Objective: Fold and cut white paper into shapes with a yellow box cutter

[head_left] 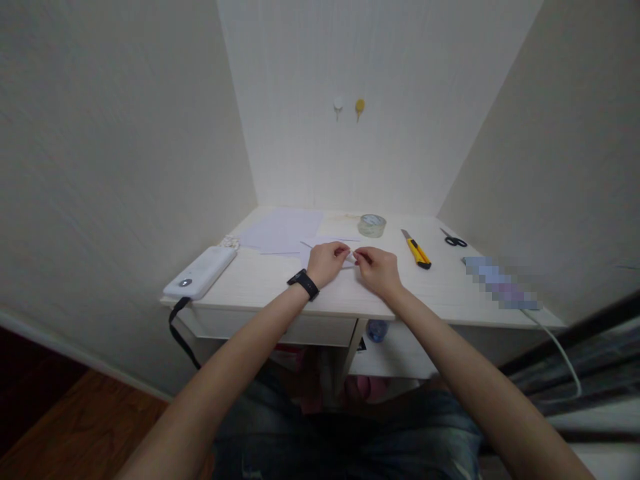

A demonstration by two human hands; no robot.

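Note:
My left hand (326, 261), with a black watch (303, 285) on its wrist, is closed with thumb and fingers pinched near the middle of the desk. Facing it, my right hand (379, 268) pinches too, its fingertips almost meeting the left ones. Between them both hands grip a folded piece of white paper (349, 263), partly hidden by the fingers. Behind and beneath the hands lies more white paper (313, 244). A roll of clear tape (372, 226) rests just beyond my right hand.
White sheets (280, 230) lie at the back left, a white power bank (201, 272) at the left edge. On the right are a yellow utility knife (416, 250), blade exposed, black-handled scissors (454, 241) and a blurred phone-like object (500, 283) with a cable. Two hooks (359, 107) hang on the wall.

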